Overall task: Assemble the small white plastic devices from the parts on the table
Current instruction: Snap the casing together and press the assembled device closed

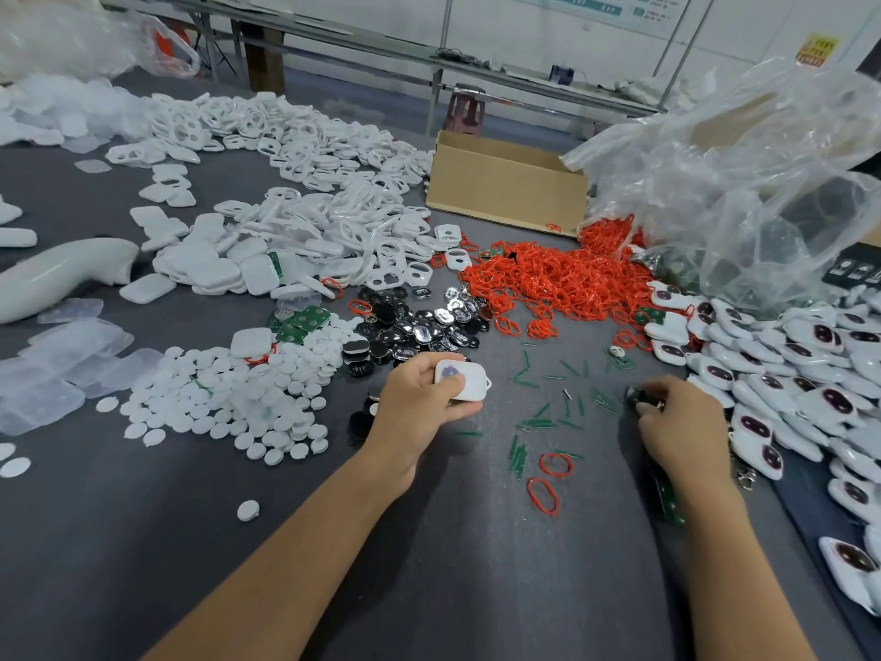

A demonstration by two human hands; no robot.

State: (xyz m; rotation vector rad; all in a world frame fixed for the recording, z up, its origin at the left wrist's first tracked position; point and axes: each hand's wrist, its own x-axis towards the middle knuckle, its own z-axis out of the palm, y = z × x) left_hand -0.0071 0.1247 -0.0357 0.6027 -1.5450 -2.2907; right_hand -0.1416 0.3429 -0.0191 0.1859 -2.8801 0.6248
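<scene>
- Gripping a white plastic device [465,381], the left hand [419,398] curls round it, near centre.
- The right hand [681,424] pinches a small dark part [641,397], farther right.

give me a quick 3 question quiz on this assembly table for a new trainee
1. True or false: the left hand holds a white casing.
2. Which heap lies nearest the cardboard box? A red rings B white discs C black parts
3. Fill in: the right hand grips a small dark part beside scattered ___ strips.
Key: 1 true; 2 A; 3 green
</scene>
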